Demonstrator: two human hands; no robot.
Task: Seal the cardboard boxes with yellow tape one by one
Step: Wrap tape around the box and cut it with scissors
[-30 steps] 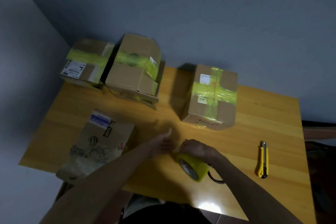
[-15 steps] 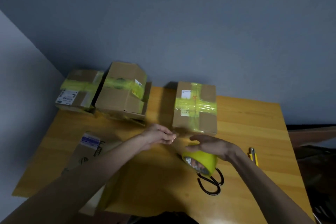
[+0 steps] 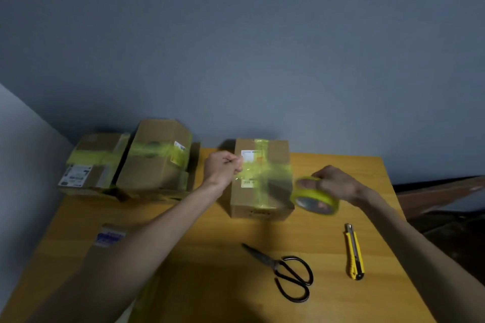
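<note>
The left forearm (image 3: 157, 238) hides most of the flat box (image 3: 109, 237); its blue label is blurred. The tape roll (image 3: 313, 198) is motion-smeared. The taped box (image 3: 262, 191) has unreadable labels.

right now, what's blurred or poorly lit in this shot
Head view: dim, warm light; the tape roll in the right hand is motion-smeared; the strip pinched by the left hand glints faintly; the far-left boxes are soft; scissors and knife look crisp; arm shadow darkens the near table.
</note>
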